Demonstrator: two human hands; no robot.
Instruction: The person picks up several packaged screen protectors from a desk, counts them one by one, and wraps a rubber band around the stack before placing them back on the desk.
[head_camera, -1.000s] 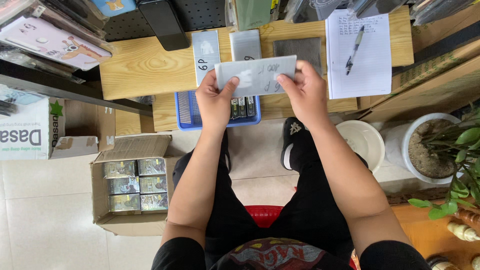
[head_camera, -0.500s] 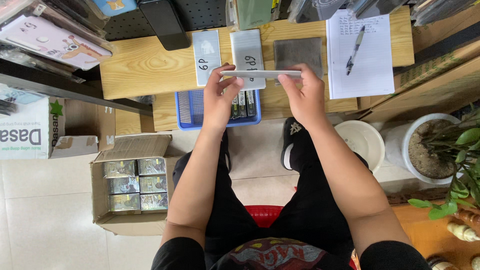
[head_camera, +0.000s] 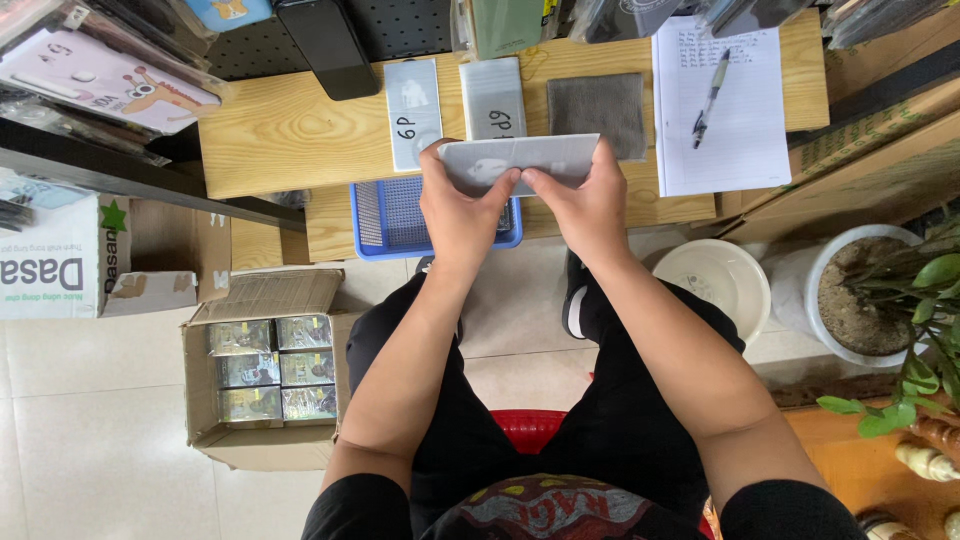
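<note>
Wooden shelf (head_camera: 290, 130): your work surface, running across the top of the view.
Cardboard box (head_camera: 262, 300): on the floor by your left knee, open, packed with small wrapped boxes.
Notepad (head_camera: 735, 120): at the shelf's right end, with a pen (head_camera: 710, 100) lying on it.
Blue basket (head_camera: 385, 215): on the lower ledge, at the shelf's front edge, partly under your hands.
Grey pouch (head_camera: 515, 160): above the basket, held flat and crosswise.
Left hand (head_camera: 462, 205): clamped on the pouch's left end.
Right hand (head_camera: 590, 200): gripping its right end, thumbs close together.
</note>
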